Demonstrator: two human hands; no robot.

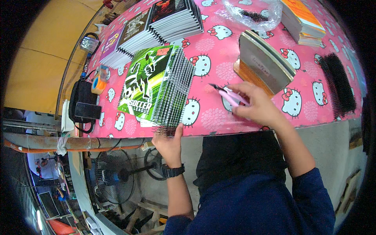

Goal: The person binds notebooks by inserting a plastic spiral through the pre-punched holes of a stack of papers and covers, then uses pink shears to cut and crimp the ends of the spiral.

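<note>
A stack of green spiral notebooks (143, 84) with a footballer on the cover lies left of the table's middle, its black coils facing right. My left hand (168, 148) is closed at the stack's near end, thumb up beside the coils; some of its fingers are hidden. Pink-handled pliers (231, 96) with dark jaws are held in my right hand (254, 103), above the table to the right of the stack. Just beyond that hand stands a wooden-based block with grey upright sides (262, 60).
More spiral notebooks (176, 23) form piles at the far left. An orange-topped paper stack (303, 23), a clear plastic bag (258, 13) and loose black coils (338, 84) are on the pink table cover (211, 129). A black bag (82, 102) and tape roll (98, 85) sit at left.
</note>
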